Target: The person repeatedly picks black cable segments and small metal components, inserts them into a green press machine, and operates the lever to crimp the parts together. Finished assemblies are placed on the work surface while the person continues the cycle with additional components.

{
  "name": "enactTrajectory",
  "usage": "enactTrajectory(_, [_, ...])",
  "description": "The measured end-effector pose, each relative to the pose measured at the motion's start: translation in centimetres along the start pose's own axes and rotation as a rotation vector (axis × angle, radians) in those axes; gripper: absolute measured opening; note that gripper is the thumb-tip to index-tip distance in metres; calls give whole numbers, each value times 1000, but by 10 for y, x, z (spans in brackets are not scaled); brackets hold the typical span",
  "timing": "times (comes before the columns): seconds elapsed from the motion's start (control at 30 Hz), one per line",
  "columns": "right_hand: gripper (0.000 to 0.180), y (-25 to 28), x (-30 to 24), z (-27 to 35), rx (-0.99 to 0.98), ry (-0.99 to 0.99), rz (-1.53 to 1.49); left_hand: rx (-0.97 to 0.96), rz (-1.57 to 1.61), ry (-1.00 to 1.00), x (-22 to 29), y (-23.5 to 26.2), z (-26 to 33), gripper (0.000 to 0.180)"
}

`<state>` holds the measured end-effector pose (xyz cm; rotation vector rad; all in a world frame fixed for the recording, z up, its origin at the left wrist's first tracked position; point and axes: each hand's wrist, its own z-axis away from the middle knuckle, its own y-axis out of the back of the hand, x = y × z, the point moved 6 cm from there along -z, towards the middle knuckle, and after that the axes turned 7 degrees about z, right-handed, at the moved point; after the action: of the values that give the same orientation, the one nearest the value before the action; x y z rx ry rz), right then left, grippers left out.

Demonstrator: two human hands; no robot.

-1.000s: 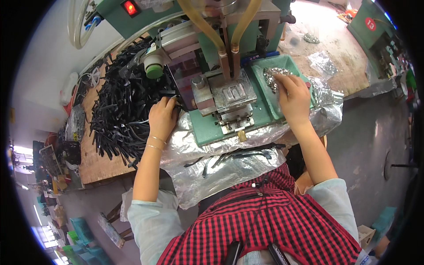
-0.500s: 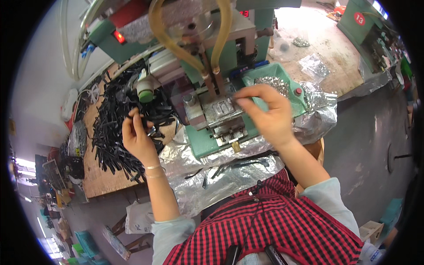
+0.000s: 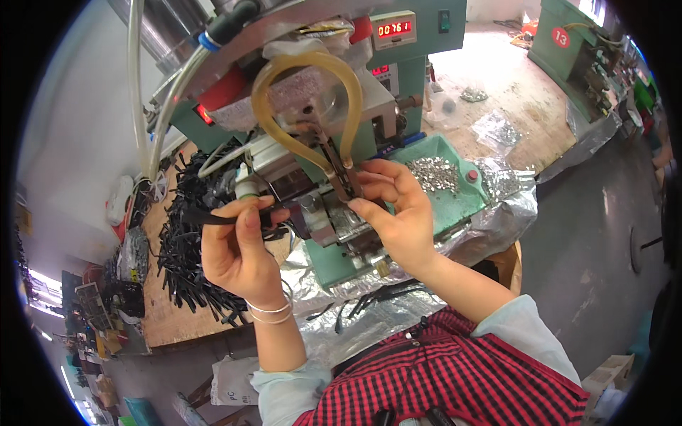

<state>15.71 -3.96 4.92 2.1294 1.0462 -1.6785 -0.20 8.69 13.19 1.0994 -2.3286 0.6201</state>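
- A big messy pile of thin black strips [image 3: 186, 266] lies on the brown wooden table [image 3: 162, 323], behind and left of the left hand.
- One long, flat, black strip [image 3: 206, 218] lies sideways across the left fingers. Its left part sticks out past them, and its right part shows by the fingertips, near the machine.
- The left hand [image 3: 241, 259] pinches this strip between the thumb and the bent fingers. Two thin light bands [image 3: 270, 317] go around the wrist.
- A bendy, see-through yellow hose [image 3: 305, 62] makes a loop above two brown metal prongs [image 3: 339, 186].
- A grey metal block [image 3: 348, 226] sits under the prongs, partly hidden by the right hand.
- The right hand [image 3: 405, 224] has its fingers curled, with the tips right by the prongs. The view is poor there, so I can't tell if they hold something small.
- A green plastic tray [image 3: 462, 202] sits right of that hand, with a heap of tiny shiny metal bits [image 3: 433, 174] inside.
- A crinkly silver sheet [image 3: 490, 231] lies in front of the tray.
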Motion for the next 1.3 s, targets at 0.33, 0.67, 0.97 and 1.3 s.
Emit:
enactTrajectory(0.33, [25, 96, 17, -3, 42, 196, 1063, -658, -517, -567, 23, -71, 82, 27])
enactTrajectory(0.67, [19, 178, 30, -29, 328, 83, 840, -628, -485, -608, 7, -69, 95, 20])
enactTrajectory(0.97, [9, 139, 42, 10, 109, 72, 1366, -551, -509, -522, 6, -62, 102, 23])
enactTrajectory(1.3, [8, 150, 33, 15, 318, 188, 1282, 13, -629, -106, -1, 59, 75, 18])
